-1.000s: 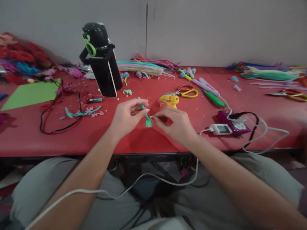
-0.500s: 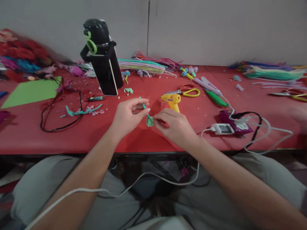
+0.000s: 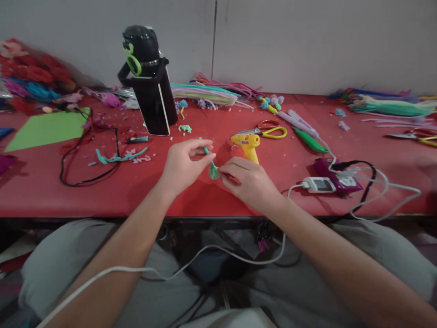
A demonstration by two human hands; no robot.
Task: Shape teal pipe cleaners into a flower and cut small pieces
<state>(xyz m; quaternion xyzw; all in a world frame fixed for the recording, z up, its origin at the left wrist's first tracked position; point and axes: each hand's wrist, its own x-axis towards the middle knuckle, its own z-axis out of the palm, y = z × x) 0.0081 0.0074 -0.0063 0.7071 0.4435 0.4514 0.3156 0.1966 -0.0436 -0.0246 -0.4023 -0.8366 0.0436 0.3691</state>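
Between thumb and fingers, my left hand (image 3: pixel 186 164) pinches the stem of a green pipe cleaner piece (image 3: pixel 213 172), whose lower end spreads into a pale green fuzzy tuft. My right hand (image 3: pixel 247 180) has its fingertips pressed together at the tuft's right edge, apparently gripping it; the exact contact is too small to see. Just beyond my right hand lies a yellow glue gun (image 3: pixel 251 143), with yellow-and-red-handled scissors (image 3: pixel 273 130) behind it.
A black bottle (image 3: pixel 153 100) with a dark phone leaning on it stands at the back left. Pipe cleaner bundles (image 3: pixel 389 107) lie along the wall. A purple power bank (image 3: pixel 336 175) and white cables are at right, a green sheet (image 3: pixel 48 130) at left.
The view has shifted slightly, so things sit a little further right. Both hands keep nearly the same hold, and the fuzzy tuft looks slightly turned.
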